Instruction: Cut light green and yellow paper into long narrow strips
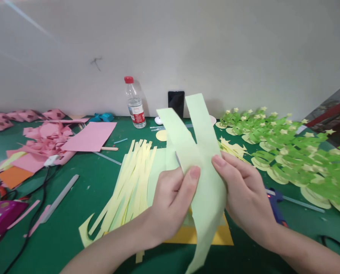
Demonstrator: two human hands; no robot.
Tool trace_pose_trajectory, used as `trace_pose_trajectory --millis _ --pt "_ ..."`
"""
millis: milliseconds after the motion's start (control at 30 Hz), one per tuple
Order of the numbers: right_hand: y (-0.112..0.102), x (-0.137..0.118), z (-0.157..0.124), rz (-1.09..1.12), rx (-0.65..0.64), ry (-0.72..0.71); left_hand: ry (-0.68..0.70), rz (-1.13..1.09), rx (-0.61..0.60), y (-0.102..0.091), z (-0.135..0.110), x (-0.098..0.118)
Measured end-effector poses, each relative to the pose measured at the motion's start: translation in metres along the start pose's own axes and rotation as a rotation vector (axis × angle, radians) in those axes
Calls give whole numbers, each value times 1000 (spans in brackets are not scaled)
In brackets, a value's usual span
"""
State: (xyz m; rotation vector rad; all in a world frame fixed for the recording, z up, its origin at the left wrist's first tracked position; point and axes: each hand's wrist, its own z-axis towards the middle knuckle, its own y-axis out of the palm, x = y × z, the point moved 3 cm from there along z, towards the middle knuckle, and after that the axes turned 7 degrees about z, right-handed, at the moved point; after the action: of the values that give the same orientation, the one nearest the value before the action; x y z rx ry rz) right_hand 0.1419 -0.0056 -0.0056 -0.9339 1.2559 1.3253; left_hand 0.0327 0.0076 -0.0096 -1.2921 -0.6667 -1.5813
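Wall (229,57): pale grey, bearing a small dark mark (96,62) toward the upper left.
Desk (69,213): green, spread with cut paper and tools.
Light green paper (209,194): held up between both hands, above the near middle of the desk; two flat arms forking upward, a curved, tapering tail hanging below; one split piece or two overlapping strips, cannot tell.
Left hand (172,201): nearly closed, thumb pressed on the paper's left side, fingers curled in behind.
Right hand (244,186): partly curled, thumb pinching the right edge, fingertips hidden behind.
Yellow strips (138,175): loosely fanned beyond the left forearm, over pale green sheets (158,163).
Dark yellow sheet (222,234): flat, below the raised paper.
Bottle (135,110): clear, red-capped, upright near the wall.
Black slab (176,101): propped against the wall, lower part covered from view.
Star-topped green pieces (286,152): massed on the right, with round pale bases.
Glue gun (276,209): blue, partly behind the right hand.
Pink sheet (92,137): lying over a wooden stick (109,148), beside folded pink pieces (48,131).
Purple box (4,220): at the left edge, near a black cable (45,186).
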Motion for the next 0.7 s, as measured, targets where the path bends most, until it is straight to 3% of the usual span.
trace_pose_trajectory --millis 233,700 --pt "2 -1 0 -40 28 -30 -41 -23 -1 0 0 -2" --pt "1 2 -1 -45 76 -40 8 7 24 1 1 2"
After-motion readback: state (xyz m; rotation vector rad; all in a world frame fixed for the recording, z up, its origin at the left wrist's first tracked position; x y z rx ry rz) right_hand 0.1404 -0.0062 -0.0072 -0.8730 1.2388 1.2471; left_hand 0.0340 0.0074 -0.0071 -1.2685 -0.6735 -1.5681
